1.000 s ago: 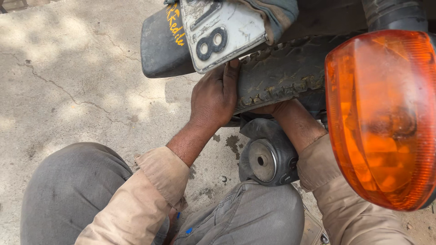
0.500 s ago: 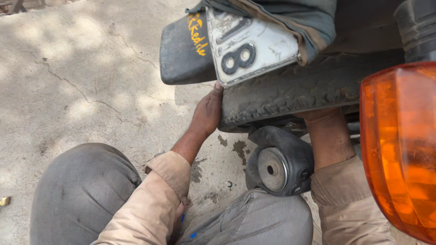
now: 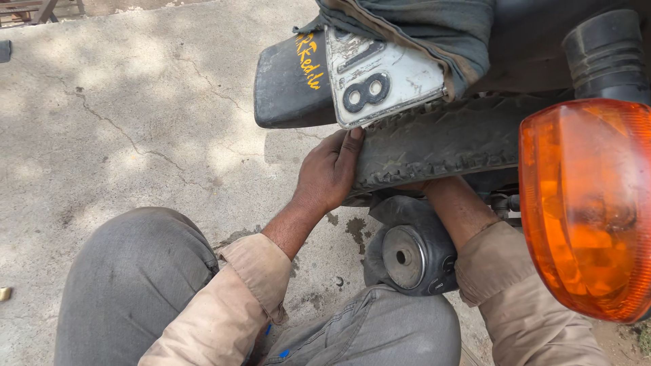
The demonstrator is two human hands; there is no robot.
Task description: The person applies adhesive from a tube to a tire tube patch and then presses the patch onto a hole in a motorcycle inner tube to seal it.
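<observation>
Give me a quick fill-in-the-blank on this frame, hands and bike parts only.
1. The left hand rests on the ____ of the wheel.
2. The right hand is hidden behind the tyre; only its ____ shows.
3. The turn signal at the right edge has an ____ lens.
4. The plate hangs from the black ____.

Missing words: tyre; forearm; orange; mudguard
</observation>
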